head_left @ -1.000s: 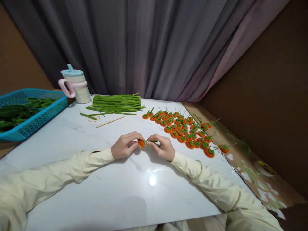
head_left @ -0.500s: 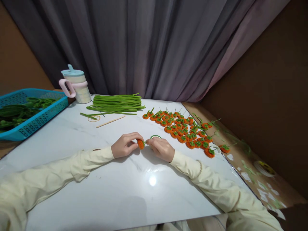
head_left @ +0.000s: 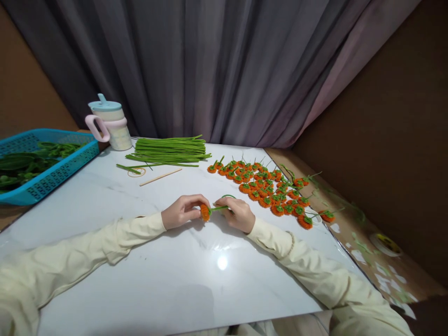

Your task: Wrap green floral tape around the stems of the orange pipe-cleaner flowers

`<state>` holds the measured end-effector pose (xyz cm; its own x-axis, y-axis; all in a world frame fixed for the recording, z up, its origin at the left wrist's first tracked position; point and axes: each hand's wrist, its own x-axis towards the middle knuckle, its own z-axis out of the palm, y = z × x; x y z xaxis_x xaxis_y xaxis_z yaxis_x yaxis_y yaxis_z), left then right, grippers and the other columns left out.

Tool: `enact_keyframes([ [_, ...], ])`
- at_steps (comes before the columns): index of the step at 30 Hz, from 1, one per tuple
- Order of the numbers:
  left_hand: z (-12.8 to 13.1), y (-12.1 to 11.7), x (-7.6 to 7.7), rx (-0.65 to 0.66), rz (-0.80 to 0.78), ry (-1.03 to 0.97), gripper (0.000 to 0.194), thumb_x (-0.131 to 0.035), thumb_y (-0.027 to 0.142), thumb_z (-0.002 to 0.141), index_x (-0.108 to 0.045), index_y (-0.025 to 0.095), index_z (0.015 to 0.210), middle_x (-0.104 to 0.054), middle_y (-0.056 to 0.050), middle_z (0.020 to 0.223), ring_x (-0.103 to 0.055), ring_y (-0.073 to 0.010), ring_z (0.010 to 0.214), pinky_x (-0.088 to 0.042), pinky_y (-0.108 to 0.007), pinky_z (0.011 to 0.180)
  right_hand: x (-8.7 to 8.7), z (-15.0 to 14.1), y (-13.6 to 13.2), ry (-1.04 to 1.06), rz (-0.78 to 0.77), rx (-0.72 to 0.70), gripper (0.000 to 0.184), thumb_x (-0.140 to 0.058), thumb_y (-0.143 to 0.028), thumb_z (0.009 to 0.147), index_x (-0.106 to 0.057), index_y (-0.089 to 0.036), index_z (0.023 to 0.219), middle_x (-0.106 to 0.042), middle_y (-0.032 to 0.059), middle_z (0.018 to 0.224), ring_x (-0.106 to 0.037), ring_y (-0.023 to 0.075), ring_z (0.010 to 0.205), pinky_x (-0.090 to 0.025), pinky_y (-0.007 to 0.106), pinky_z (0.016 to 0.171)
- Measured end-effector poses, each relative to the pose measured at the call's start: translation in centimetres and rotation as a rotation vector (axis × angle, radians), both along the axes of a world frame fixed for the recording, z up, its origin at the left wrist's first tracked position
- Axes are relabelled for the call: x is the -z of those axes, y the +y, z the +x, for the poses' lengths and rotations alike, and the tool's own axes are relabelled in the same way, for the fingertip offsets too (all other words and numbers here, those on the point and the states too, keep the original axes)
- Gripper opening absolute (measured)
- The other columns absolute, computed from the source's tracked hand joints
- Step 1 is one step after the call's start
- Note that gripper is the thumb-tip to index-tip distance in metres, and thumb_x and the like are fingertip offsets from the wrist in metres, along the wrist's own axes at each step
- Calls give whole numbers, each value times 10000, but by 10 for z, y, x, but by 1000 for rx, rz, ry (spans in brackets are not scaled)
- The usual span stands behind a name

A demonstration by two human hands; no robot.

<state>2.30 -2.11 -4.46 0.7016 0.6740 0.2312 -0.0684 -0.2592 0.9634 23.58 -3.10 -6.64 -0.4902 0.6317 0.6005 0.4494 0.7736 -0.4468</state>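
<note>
In the fingertips of my left hand (head_left: 185,211) is a small orange fuzzy pumpkin-like piece (head_left: 205,213), apparently made of pipe cleaner. A green stem (head_left: 219,208) runs from it to the right, and my right hand (head_left: 238,214) pinches the stem's far part. Both hands are close together just above the white table (head_left: 168,275). Behind my right hand shows the green edge of a round item (head_left: 229,196), mostly hidden. Many similar orange pieces (head_left: 265,202) with green tops and thin stems lie in rows to the right.
At the back lies a bundle of green pipe cleaners (head_left: 168,150), with a thin wooden stick (head_left: 161,177) in front. A lidded cup (head_left: 114,123) stands back left beside a blue basket (head_left: 45,184) of green pieces. White scraps (head_left: 359,256) lie on the brown surface to the right.
My right hand has shifted slightly right, and more of the green stem now shows between the hands. The orange piece has turned a little in my left fingers.
</note>
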Motion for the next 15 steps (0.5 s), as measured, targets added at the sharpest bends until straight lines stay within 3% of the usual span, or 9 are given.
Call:
enact_keyframes([
  [2, 1, 2, 2, -86, 10, -32, 189, -557, 272, 787, -552, 125, 905, -582, -59, 815, -562, -166, 761, -485, -280, 695, -5, -5, -2, 178, -271, 4, 109, -508, -234, 826, -460, -204, 919, -660, 47, 735, -615, 157, 629, -490, 275, 604],
  [4, 2, 3, 3, -180, 29, -65, 195, -561, 263, 774, -542, 126, 910, -580, -58, 826, -561, -166, 779, -489, -272, 692, -9, -10, -4, 387, -550, -32, 283, -600, -301, 781, -385, -221, 946, -660, 6, 679, -584, 132, 533, -482, 261, 549],
  [6, 2, 4, 3, -251, 43, -64, 190, -562, 255, 763, -534, 130, 904, -573, -54, 840, -564, -160, 776, -495, -265, 686, -12, -13, -4, 540, -710, -70, 413, -654, -341, 738, -331, -232, 971, -649, -28, 633, -535, 106, 464, -459, 238, 503],
  [10, 3, 2, 2, -324, 121, 46, 183, -539, 220, 756, -526, 147, 923, -569, -46, 875, -576, -155, 784, -511, -243, 645, -13, -15, -6, 586, -703, -63, 439, -673, -352, 721, -321, -230, 953, -634, -44, 616, -508, 88, 454, -428, 218, 480],
  [15, 0, -4, 3, -291, 434, 167, 225, -473, 131, 761, -539, 164, 973, -591, -55, 930, -566, -149, 834, -524, -213, 671, -9, -14, -7, 504, -626, -44, 347, -621, -371, 768, -318, -230, 860, -629, -30, 656, -560, 110, 520, -468, 252, 519],
])
